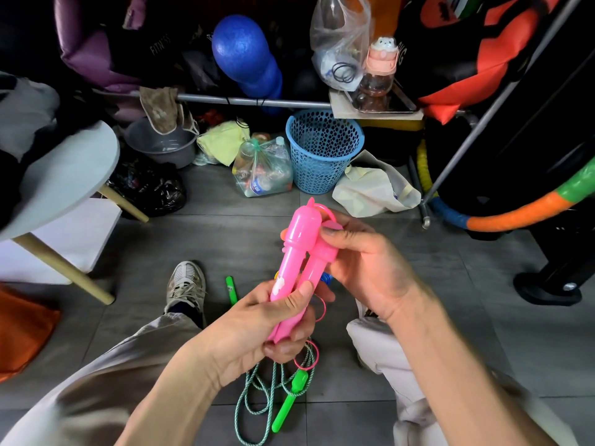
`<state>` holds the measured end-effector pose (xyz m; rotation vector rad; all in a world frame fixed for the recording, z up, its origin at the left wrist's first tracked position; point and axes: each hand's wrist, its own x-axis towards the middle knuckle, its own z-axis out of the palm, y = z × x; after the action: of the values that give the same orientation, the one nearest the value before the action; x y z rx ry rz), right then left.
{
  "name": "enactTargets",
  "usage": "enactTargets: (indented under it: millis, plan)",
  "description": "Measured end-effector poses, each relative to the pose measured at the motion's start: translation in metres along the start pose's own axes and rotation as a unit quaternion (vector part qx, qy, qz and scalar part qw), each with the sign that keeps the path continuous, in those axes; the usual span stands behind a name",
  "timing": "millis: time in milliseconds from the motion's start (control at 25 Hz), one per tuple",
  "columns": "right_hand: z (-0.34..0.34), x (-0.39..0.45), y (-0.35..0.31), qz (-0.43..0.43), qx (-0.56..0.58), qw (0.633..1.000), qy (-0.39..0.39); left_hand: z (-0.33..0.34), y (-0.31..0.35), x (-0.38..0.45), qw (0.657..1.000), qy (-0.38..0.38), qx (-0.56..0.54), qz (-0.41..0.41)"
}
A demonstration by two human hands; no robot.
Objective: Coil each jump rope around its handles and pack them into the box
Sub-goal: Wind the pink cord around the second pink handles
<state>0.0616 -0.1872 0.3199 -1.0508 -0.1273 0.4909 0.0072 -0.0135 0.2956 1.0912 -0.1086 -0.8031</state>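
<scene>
The two translucent pink plastic jump-rope handles (pixel 297 268) lie side by side above the floor, between the knees. The left hand (pixel 273 320) wraps its grip round their lower ends; the right hand (pixel 360 265) pinches the caps, where a thin pink cord (pixel 325 209) loops over. Likely slips: the pair splaying apart if the left grip eases, or loose pink cord snagging the green-handled speckled rope (pixel 283 394) on the grey tiled floor (pixel 225 226). No box shows.
</scene>
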Motion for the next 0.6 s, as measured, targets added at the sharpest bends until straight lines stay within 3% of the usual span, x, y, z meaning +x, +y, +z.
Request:
enactTargets:
  millis: [120, 160, 240, 320, 440, 520, 600]
  plan:
    - [-0.003, 0.003, -0.004, 0.018, -0.007, 0.992, 0.122, -0.002, 0.002, 0.000, 1.000, 0.016, -0.001, 0.016]
    - [-0.005, 0.004, -0.004, 0.000, -0.060, 0.981, 0.184, -0.003, 0.003, 0.000, 0.999, 0.026, -0.002, 0.020]
    - [-0.015, 0.005, 0.001, -0.068, -0.273, 0.916, 0.286, -0.005, 0.005, -0.001, 0.999, 0.043, -0.002, 0.020]
    - [-0.015, 0.006, 0.007, -0.104, -0.412, 0.872, 0.242, -0.005, 0.006, -0.001, 0.998, 0.059, 0.005, 0.016]
    - [-0.005, 0.006, 0.008, -0.103, -0.335, 0.928, 0.130, -0.004, 0.009, -0.003, 0.997, 0.071, 0.006, 0.010]
    - [0.004, 0.007, 0.006, -0.081, -0.253, 0.957, 0.120, -0.006, 0.011, -0.005, 0.996, 0.084, 0.009, 0.022]
    - [0.007, 0.008, 0.013, -0.053, -0.222, 0.963, 0.140, -0.008, 0.011, -0.005, 0.992, 0.116, -0.020, 0.040]
